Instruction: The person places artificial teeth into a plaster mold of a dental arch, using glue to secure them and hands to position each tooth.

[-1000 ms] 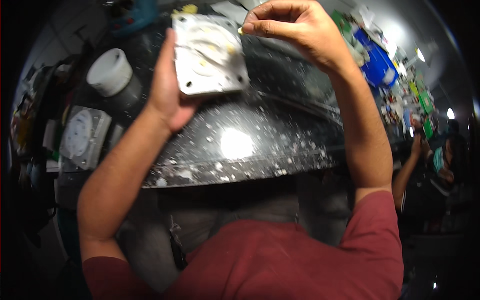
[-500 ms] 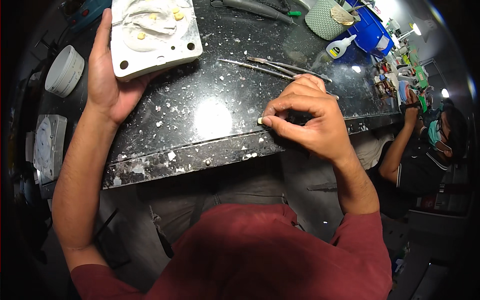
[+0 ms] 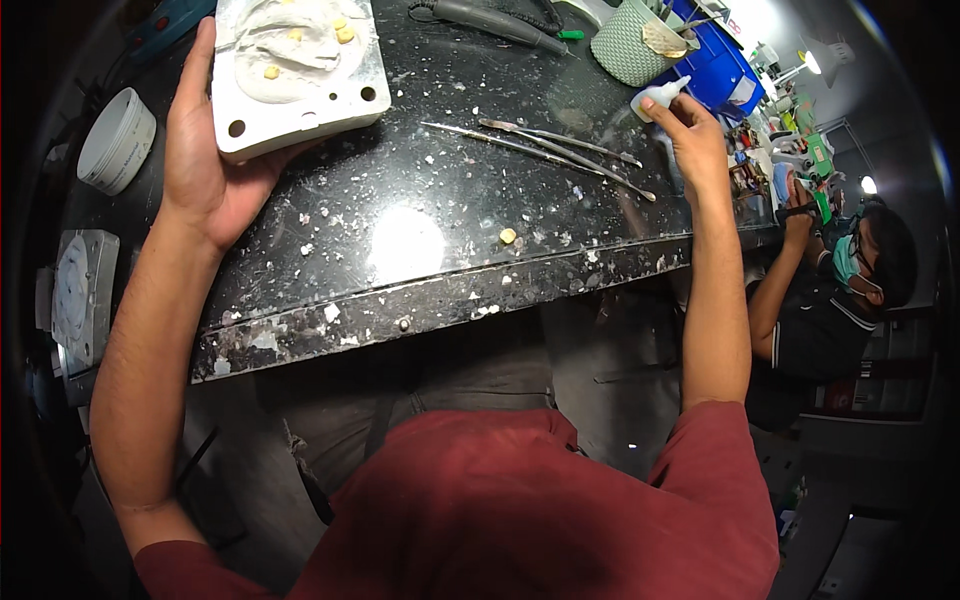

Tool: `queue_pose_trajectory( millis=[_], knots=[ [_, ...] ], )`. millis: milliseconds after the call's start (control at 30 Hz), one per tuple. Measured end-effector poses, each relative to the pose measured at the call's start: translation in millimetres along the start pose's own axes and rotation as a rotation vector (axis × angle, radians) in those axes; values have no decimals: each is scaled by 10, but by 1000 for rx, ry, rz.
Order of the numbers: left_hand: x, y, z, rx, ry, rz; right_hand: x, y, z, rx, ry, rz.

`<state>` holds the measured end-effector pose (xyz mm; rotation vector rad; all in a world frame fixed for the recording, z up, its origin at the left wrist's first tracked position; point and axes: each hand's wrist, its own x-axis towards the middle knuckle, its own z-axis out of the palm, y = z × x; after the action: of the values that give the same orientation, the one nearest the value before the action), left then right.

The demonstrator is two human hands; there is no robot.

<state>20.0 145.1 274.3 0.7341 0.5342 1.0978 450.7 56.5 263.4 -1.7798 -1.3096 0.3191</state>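
My left hand (image 3: 205, 185) supports a metal dental flask half (image 3: 300, 125) from its side and underneath. White plaster (image 3: 285, 75) fills the flask, with several small yellowish pieces (image 3: 345, 35) seated in it. At the back right, my right hand (image 3: 693, 145) is closed around a small white squeeze bottle (image 3: 655, 100) with a tapered nozzle. A single yellowish piece (image 3: 508, 236), tooth-like in colour, lies alone near the bench's front edge. Thin metal hand tools (image 3: 560, 150) lie crossed between my hands.
Speckled black bench (image 3: 450, 190) spans the view. Left stand a white tub (image 3: 117, 142) and another plaster-filled flask (image 3: 85, 295). Behind are a grey handpiece (image 3: 490, 22), a woven-pattern pot (image 3: 630, 45) and a blue bin (image 3: 715, 70). A masked person (image 3: 830, 290) works at right.
My right hand has put the small yellowish piece down on the bench. It has moved back and right and taken hold of the squeeze bottle. My left hand keeps the flask.
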Motion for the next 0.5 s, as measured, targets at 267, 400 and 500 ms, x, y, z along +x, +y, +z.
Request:
queue_pose_trajectory(
  millis=[267,400,500],
  knots=[
    [-19,26,-111,16,100,-7,-995,-1190,214,37,-492,-152],
    [35,36,-112,22,35,-15,-1119,-1231,125,-373,-579,-635],
    [19,29,-56,26,52,-8,-1118,-1257,131,-440,-622,-633]
  ],
)
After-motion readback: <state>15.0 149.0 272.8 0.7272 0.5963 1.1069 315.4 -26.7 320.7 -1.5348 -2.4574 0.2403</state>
